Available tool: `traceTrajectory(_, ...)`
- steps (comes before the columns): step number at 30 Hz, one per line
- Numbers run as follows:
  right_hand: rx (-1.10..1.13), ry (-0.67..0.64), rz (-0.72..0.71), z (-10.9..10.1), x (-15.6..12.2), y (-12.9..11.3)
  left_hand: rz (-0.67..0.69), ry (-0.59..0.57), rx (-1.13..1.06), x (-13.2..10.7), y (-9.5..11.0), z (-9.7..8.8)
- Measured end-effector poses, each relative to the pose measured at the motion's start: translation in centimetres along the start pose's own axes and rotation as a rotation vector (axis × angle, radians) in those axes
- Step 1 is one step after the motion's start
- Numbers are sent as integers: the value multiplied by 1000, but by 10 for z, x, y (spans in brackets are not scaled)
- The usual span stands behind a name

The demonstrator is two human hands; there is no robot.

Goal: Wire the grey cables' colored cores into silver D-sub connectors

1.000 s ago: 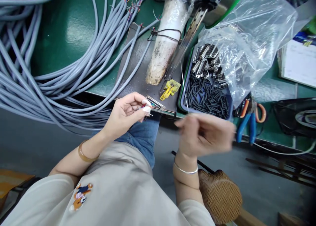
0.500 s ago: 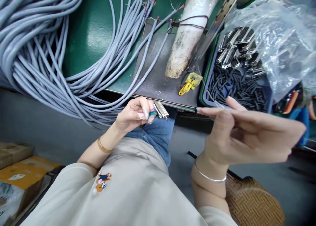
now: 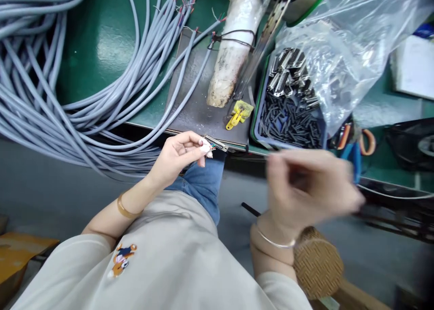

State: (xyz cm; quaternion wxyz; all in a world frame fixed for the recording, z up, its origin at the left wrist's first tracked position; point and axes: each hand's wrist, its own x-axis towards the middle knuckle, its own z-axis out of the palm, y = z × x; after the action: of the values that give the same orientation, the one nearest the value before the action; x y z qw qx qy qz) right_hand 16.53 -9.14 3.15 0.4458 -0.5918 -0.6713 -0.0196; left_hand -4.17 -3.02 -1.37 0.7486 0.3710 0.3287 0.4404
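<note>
My left hand (image 3: pixel 185 152) is closed in a pinch over the table's front edge, around thin coloured wires (image 3: pixel 212 146). A metal D-sub connector (image 3: pixel 219 143) with a row of contacts sits at its fingertips, beside the wires. Whether the fingers also touch the connector is hidden. My right hand (image 3: pixel 313 185) is raised in front of the bin, smeared by motion. Its fingers are curled, with thumb and forefinger close together; anything between them is too blurred to make out.
Grey cables (image 3: pixel 111 102) with stripped ends cover the left. Near the mat (image 3: pixel 190 97) stand a wrapped white post (image 3: pixel 228 57) and a yellow clip (image 3: pixel 239 115). A blue bin (image 3: pixel 257 133) holds connectors and black pieces, partly under a plastic bag (image 3: pixel 342 52). Pliers (image 3: pixel 354 154) lie right of it.
My right hand's fingers, stretched out before, are now curled, and the hand is in quick motion. The connector at my left hand has turned. The whole view has shifted to the right.
</note>
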Motion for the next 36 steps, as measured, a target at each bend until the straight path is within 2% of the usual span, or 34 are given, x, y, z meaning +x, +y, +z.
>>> traceTrajectory(2,60,-53,-52,15,0,-3,14,16,27,1,3,6)
traceTrajectory(5,179,-125,-18,35,-3,-2,43,25,75,4,8,12)
traceTrajectory(9,227,-80,27,48,-8,2,90,25,171,9,11,18)
traceTrajectory(19,119,17,-83,64,-2,10,350,203,494,21,-3,26)
traceTrajectory(27,174,41,-92,66,6,13,499,218,723,28,-4,24)
traceTrajectory(36,140,39,-141,66,16,14,581,230,798,30,5,26)
